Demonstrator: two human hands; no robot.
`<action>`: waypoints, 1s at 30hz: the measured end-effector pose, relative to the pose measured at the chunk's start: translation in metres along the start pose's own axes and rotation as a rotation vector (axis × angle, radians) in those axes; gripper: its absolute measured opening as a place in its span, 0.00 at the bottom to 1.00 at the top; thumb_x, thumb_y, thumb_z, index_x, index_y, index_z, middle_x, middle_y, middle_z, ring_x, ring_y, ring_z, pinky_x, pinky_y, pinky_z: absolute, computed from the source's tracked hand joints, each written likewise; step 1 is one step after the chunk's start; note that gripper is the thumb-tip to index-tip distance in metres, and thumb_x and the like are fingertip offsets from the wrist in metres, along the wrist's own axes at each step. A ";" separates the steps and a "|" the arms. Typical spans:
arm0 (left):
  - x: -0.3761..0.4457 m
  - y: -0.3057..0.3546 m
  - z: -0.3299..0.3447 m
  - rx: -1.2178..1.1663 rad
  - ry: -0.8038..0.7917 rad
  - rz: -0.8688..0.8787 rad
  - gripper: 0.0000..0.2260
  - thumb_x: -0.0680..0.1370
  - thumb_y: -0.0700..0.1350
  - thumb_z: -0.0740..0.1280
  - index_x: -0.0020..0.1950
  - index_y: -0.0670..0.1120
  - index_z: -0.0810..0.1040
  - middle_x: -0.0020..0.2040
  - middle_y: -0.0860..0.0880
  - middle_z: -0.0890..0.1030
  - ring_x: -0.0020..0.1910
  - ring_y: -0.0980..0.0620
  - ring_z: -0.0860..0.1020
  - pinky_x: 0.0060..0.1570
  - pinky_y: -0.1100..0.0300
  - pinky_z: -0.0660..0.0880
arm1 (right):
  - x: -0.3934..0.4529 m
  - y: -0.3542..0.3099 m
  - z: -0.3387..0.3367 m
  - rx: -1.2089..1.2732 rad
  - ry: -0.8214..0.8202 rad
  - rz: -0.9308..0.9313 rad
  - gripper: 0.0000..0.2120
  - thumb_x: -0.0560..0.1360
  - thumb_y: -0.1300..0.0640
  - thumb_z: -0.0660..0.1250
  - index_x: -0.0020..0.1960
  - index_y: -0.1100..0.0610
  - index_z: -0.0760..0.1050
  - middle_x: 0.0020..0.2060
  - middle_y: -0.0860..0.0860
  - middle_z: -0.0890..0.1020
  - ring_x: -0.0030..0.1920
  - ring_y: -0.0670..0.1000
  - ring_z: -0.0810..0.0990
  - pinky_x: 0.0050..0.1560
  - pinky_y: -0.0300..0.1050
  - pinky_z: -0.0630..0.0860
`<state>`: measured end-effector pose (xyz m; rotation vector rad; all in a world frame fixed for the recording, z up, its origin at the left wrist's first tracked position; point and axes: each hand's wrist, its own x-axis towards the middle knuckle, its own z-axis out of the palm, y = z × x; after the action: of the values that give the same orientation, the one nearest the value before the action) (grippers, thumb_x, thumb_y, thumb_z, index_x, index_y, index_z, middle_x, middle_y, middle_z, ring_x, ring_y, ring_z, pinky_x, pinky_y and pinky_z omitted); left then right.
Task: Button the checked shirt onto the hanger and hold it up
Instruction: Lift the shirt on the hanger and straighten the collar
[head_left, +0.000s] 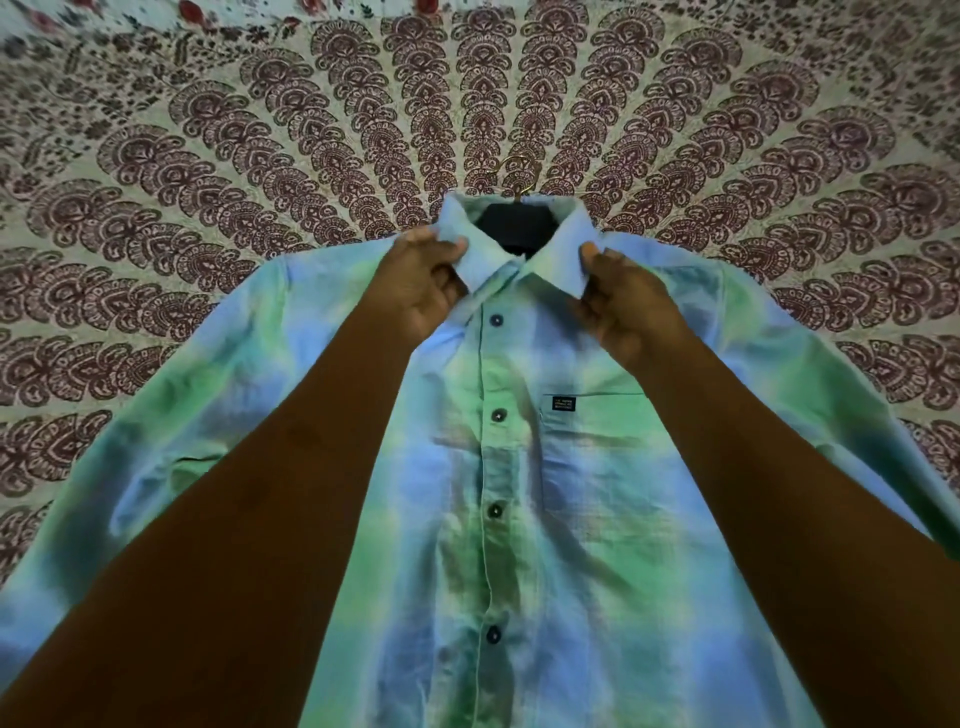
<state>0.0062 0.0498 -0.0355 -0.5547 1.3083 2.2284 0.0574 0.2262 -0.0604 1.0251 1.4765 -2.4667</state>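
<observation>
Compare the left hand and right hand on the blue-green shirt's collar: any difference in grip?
The left hand wraps its collar point, fingers curled over the top; the right hand pinches its point with the thumb on top. The left sits slightly higher in frame. Both grip the blue-green checked shirt at the collar, beside the dark hanger.

You have only one view, from the camera on your head. It looks forward and down, along both your forearms, at the shirt (545, 493) spread on the patterned bedsheet (208, 156). The camera is near: your arms fill the lower corners. The wide lens bends the sheet's pattern at the edges. The picture is rather dark.
</observation>
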 end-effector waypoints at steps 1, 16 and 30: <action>0.000 -0.001 -0.002 0.177 0.034 -0.003 0.12 0.75 0.29 0.61 0.35 0.43 0.70 0.31 0.45 0.81 0.33 0.49 0.82 0.35 0.58 0.82 | 0.000 0.000 0.001 -0.155 -0.022 -0.004 0.14 0.75 0.59 0.67 0.32 0.53 0.67 0.27 0.50 0.71 0.30 0.48 0.70 0.35 0.41 0.73; 0.064 0.029 -0.025 1.600 0.052 0.298 0.22 0.73 0.54 0.70 0.60 0.41 0.75 0.59 0.40 0.78 0.60 0.42 0.75 0.56 0.57 0.70 | 0.058 -0.016 -0.008 -1.477 0.155 -0.468 0.17 0.75 0.51 0.63 0.58 0.59 0.74 0.56 0.62 0.77 0.57 0.63 0.75 0.52 0.51 0.72; 0.018 0.029 -0.034 1.689 -0.029 0.586 0.23 0.69 0.57 0.72 0.49 0.39 0.73 0.42 0.43 0.73 0.44 0.45 0.73 0.40 0.60 0.59 | 0.016 -0.038 -0.001 -1.633 0.015 -0.464 0.24 0.68 0.43 0.71 0.53 0.60 0.72 0.52 0.61 0.75 0.56 0.61 0.72 0.52 0.51 0.69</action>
<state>-0.0222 0.0116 -0.0417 0.5534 2.8086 0.6616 0.0307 0.2512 -0.0414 0.2819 2.8665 -0.5654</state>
